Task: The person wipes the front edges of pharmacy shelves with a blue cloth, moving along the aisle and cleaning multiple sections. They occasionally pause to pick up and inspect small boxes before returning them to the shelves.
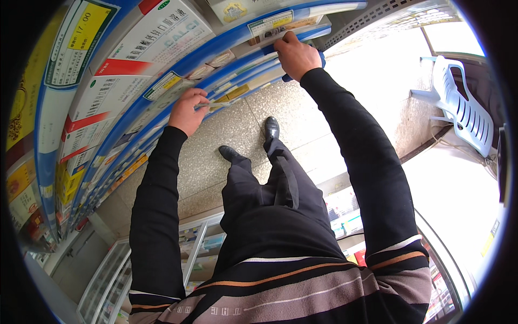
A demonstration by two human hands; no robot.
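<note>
Bare left hand: fingers curled at a thin pale strip; cannot tell if clamped
Bare right hand: at blue-edged shelving; grip hidden, cannot tell
Upper shelf: white-and-red cardboard box

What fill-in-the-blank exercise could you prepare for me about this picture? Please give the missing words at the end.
1. The right hand is nearer than the left hand to the pale blue plastic ____.
2. On the floor are two shoes whose colour is ____.
3. Across the large white box runs a band whose colour is ____.
4. The shelf edges near the hands are coloured ____.

Missing words: chair; black; red; blue.
</note>
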